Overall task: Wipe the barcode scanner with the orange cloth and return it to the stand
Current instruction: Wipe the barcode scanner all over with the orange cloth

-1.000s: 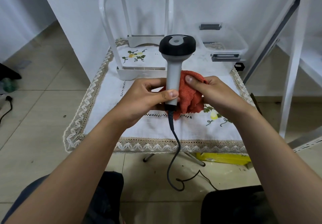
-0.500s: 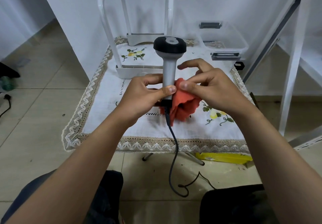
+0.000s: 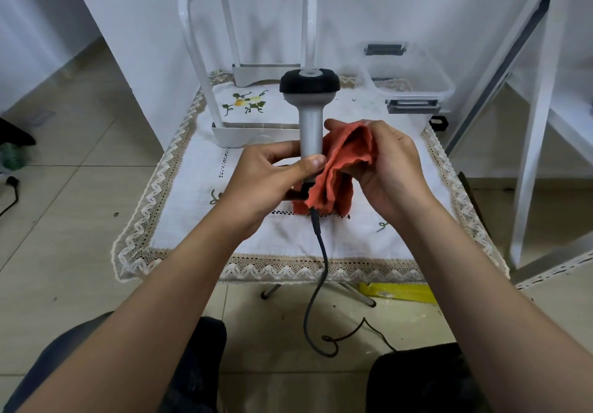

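The barcode scanner (image 3: 310, 114) stands upright above the table, grey handle below a black head. My left hand (image 3: 269, 178) grips the lower end of its handle, thumb across the front. The orange cloth (image 3: 340, 168) is bunched against the right side of the handle, and my right hand (image 3: 388, 168) holds it with curled fingers. The scanner's black cable (image 3: 321, 265) hangs from the handle over the table's front edge to the floor. A white stand (image 3: 250, 133) with tall curved arms sits on the table behind the scanner, to the left.
The small table is covered by a white embroidered tablecloth (image 3: 205, 207) with a lace border. A clear plastic box (image 3: 410, 82) stands at the back right. White shelf legs (image 3: 532, 143) rise at the right. My knees show at the bottom.
My right hand has regathered the cloth and slid it up the right side of the handle. The scanner stays upright in my left hand, almost unmoved.
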`<state>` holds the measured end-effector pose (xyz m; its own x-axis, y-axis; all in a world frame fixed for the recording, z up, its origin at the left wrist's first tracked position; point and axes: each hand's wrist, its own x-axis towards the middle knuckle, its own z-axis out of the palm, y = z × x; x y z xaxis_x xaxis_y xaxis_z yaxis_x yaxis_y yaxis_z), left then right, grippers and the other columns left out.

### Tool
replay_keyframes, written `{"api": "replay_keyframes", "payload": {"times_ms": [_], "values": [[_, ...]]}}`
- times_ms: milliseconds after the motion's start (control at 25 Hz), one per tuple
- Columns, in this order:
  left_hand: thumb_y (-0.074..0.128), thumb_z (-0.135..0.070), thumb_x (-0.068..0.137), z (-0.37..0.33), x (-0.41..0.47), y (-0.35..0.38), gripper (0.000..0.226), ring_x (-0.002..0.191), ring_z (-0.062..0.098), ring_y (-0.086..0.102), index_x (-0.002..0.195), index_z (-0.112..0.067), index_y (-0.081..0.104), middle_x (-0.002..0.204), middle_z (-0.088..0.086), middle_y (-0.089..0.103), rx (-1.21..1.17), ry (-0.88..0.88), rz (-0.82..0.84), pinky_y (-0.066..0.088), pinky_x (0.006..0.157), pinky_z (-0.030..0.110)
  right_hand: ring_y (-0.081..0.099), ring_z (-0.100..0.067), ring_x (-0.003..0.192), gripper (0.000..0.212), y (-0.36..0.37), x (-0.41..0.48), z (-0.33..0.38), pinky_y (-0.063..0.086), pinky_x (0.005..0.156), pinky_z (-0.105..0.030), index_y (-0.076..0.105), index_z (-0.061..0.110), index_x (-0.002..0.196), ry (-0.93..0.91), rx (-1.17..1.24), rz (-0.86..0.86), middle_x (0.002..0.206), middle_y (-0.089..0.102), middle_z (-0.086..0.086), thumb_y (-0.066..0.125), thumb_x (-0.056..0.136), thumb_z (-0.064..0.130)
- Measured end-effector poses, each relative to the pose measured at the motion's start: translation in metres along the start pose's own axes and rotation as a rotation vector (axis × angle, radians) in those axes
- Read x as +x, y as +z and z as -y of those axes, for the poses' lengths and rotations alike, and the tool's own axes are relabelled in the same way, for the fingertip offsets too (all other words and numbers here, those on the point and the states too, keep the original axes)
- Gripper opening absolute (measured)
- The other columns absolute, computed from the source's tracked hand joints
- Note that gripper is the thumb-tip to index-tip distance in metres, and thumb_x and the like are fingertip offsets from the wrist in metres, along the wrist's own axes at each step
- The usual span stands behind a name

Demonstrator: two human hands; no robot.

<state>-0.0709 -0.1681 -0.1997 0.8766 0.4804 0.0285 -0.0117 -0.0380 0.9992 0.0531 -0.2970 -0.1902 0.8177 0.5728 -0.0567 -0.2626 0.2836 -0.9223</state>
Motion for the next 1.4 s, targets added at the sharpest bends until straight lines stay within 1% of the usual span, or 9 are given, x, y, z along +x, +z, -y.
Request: {"api": "replay_keyframes", "payload": {"times_ms": [160, 240, 360, 640, 840, 920, 1040, 1200, 1400], "values": [[0.076, -0.019, 0.087, -0.003, 0.001, 0.0, 0.027, 0.084, 0.027, 0.07, 0.11, -0.004, 0.077, 0.094, 0.02, 0.075, -0.105, -0.004, -0.02, 0.063, 0.083, 0.053, 0.052, -0.021, 0.067, 0.026, -0.009, 0.005, -0.009, 0.043, 0.065, -0.035, 0.061, 0.001, 0.073, -0.233, -0.431, -0.138, 0.072, 0.057, -0.014, 0.066, 0.093, 0.017], [0.074, -0.023, 0.083, -0.006, 0.001, -0.003, 0.035, 0.089, 0.028, 0.071, 0.112, -0.004, 0.076, 0.105, 0.028, 0.074, -0.162, 0.003, 0.033, 0.063, 0.083, 0.052, 0.055, -0.015, 0.062, 0.031, -0.011, 0.004, -0.013, 0.045, 0.058, -0.03, 0.06, 0.0, 0.07, -0.327, -0.604, -0.114, 0.067, 0.06, -0.008, 0.068, 0.094, 0.018], [0.072, -0.025, 0.082, -0.004, 0.002, -0.002, 0.039, 0.091, 0.028, 0.071, 0.113, -0.002, 0.076, 0.103, 0.026, 0.074, -0.184, -0.025, 0.128, 0.062, 0.082, 0.046, 0.06, -0.02, 0.056, 0.033, -0.007, 0.001, -0.012, 0.045, 0.046, -0.026, 0.062, 0.01, 0.067, -0.235, -0.457, -0.028, 0.064, 0.064, -0.002, 0.065, 0.098, 0.02], [0.071, -0.024, 0.082, 0.0, 0.008, 0.008, 0.04, 0.086, 0.028, 0.069, 0.112, 0.001, 0.075, 0.1, 0.025, 0.074, -0.236, -0.085, 0.139, 0.063, 0.073, 0.041, 0.052, -0.02, 0.056, 0.04, 0.003, -0.003, -0.011, 0.047, 0.053, -0.032, 0.053, 0.012, 0.066, 0.0, 0.094, 0.078, 0.061, 0.06, -0.003, 0.05, 0.106, 0.014], [0.072, -0.027, 0.085, 0.004, 0.008, 0.007, 0.032, 0.086, 0.028, 0.068, 0.107, -0.004, 0.077, 0.097, 0.017, 0.074, -0.161, -0.044, 0.085, 0.062, 0.082, 0.056, 0.067, -0.032, 0.069, 0.01, -0.012, 0.002, -0.004, 0.055, 0.068, -0.055, 0.067, 0.012, 0.087, -0.171, -0.147, 0.018, 0.075, 0.072, -0.011, 0.069, 0.095, 0.016], [0.071, -0.026, 0.089, 0.006, 0.009, 0.005, 0.029, 0.083, 0.034, 0.066, 0.106, -0.003, 0.076, 0.095, 0.021, 0.07, -0.15, -0.04, 0.05, 0.061, 0.08, 0.063, 0.068, -0.028, 0.068, 0.009, -0.018, -0.001, 0.005, 0.057, 0.067, -0.04, 0.073, 0.007, 0.095, -0.319, -0.269, 0.037, 0.076, 0.072, -0.011, 0.077, 0.088, 0.01], [0.073, -0.026, 0.085, 0.008, 0.006, 0.004, 0.033, 0.088, 0.048, 0.071, 0.109, -0.004, 0.075, 0.1, 0.029, 0.072, -0.148, -0.05, 0.037, 0.063, 0.071, 0.058, 0.069, -0.013, 0.067, 0.016, -0.018, -0.008, 0.013, 0.053, 0.063, -0.024, 0.077, 0.0, 0.103, -0.521, -0.525, 0.146, 0.079, 0.074, -0.006, 0.076, 0.087, 0.001], [0.075, -0.006, 0.088, 0.013, -0.002, 0.004, 0.026, 0.077, 0.018, 0.075, 0.114, -0.006, 0.074, 0.086, 0.001, 0.078, -0.057, -0.039, 0.087, 0.065, 0.072, 0.047, 0.067, 0.003, 0.081, 0.021, -0.02, -0.004, 0.002, 0.049, 0.074, -0.013, 0.077, 0.006, 0.108, -0.696, -0.778, 0.219, 0.089, 0.072, -0.001, 0.075, 0.088, -0.001], [0.077, 0.003, 0.084, 0.022, -0.003, 0.002, 0.047, 0.079, 0.018, 0.074, 0.128, -0.007, 0.069, 0.103, 0.013, 0.079, -0.079, -0.109, 0.163, 0.063, 0.078, 0.044, 0.07, -0.008, 0.071, 0.02, -0.023, -0.001, 0.001, 0.052, 0.062, -0.013, 0.076, 0.013, 0.106, -0.714, -0.793, 0.186, 0.088, 0.073, -0.014, 0.071, 0.092, 0.0]]}}
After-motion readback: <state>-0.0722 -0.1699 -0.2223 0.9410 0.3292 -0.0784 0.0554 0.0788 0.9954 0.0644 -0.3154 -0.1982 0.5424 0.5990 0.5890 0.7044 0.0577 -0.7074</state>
